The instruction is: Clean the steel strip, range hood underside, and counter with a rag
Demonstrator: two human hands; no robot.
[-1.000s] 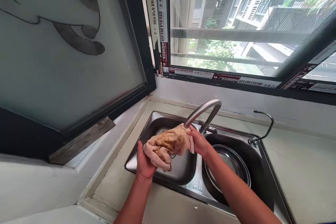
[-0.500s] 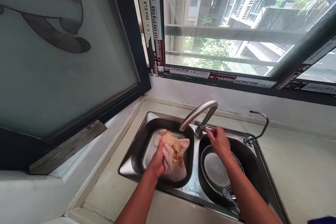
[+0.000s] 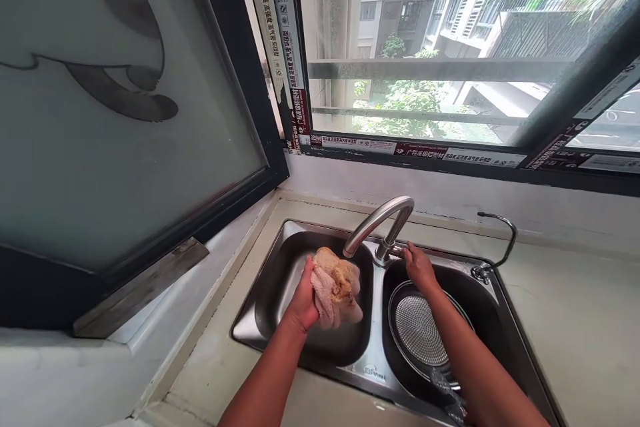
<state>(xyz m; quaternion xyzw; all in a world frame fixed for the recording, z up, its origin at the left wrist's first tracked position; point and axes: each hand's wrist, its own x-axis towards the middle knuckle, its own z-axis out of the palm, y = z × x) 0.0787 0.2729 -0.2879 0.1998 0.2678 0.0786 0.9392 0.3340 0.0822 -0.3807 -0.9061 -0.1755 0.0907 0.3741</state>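
Observation:
My left hand [image 3: 303, 300] is closed on a bunched, wet cloth [image 3: 327, 293], pinkish and tan, held over the left sink basin [image 3: 280, 300]. Part of the cloth hangs loose on its right side. Above and beside it arches a steel faucet [image 3: 380, 213], its spout end near the cloth's upper right. My right hand [image 3: 420, 270] reaches over the right basin, its fingers closed around the short faucet handle [image 3: 399, 251]. Whether water runs from the spout I cannot tell.
A round perforated metal pan [image 3: 420, 330] and clear crumpled plastic [image 3: 443, 383] lie in the right basin [image 3: 483, 307]. A thin curved tap [image 3: 511, 237] stands behind it. An open frosted window panel [image 3: 125, 167] juts in from the left.
My right hand has shifted slightly and settled its fingers on the faucet handle. The cloth is gathered smaller and higher in my left hand. The view has tilted a little.

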